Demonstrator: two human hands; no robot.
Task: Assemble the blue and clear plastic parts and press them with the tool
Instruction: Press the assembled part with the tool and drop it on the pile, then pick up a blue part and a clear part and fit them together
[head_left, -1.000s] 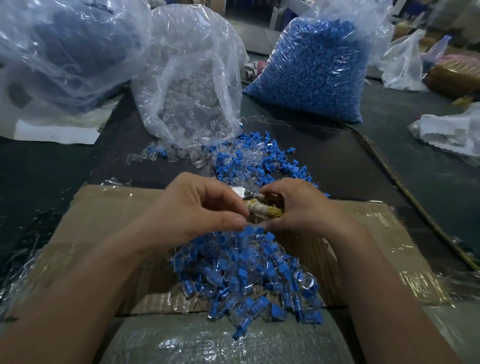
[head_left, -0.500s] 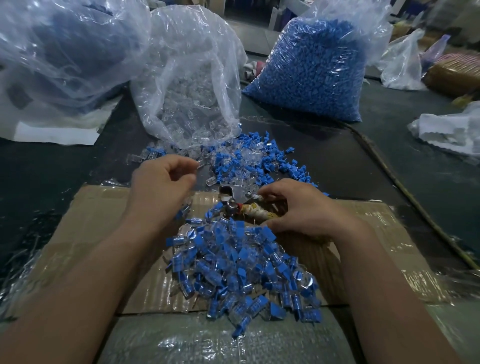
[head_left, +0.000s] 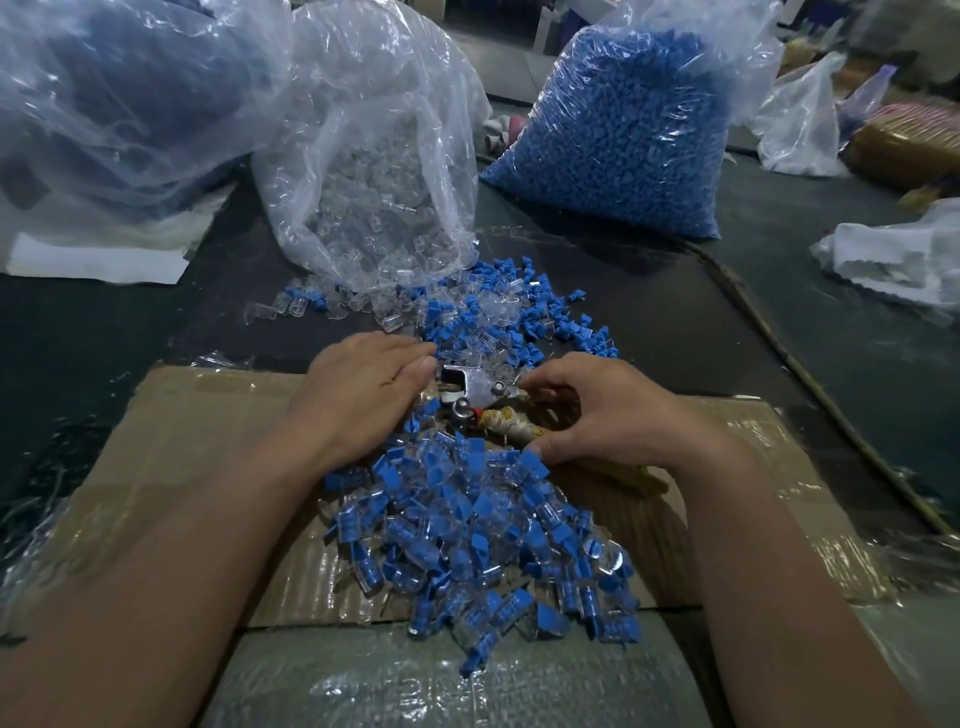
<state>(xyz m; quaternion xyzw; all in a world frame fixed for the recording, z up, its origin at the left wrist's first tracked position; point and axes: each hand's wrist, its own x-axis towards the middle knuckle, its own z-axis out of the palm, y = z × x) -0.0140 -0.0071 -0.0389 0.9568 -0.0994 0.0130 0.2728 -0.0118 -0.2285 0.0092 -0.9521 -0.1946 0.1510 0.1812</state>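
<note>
The right hand (head_left: 608, 410) curls tight round the wrapped handle of the tool (head_left: 470, 387). The tool is between the two hands, at the far edge of the cardboard (head_left: 208, 431). The left hand (head_left: 363, 387) lies palm down just beside the tool's metal head. Its fingers are straight and reach the loose parts (head_left: 498, 317). The joined parts (head_left: 483, 545) lie in a pile on the cardboard.

A flat brown cardboard sheet (head_left: 182, 441) on a dark table (head_left: 675, 312) is viewed closely from above by one head-worn wide-angle camera, aimed forward and down.
</note>
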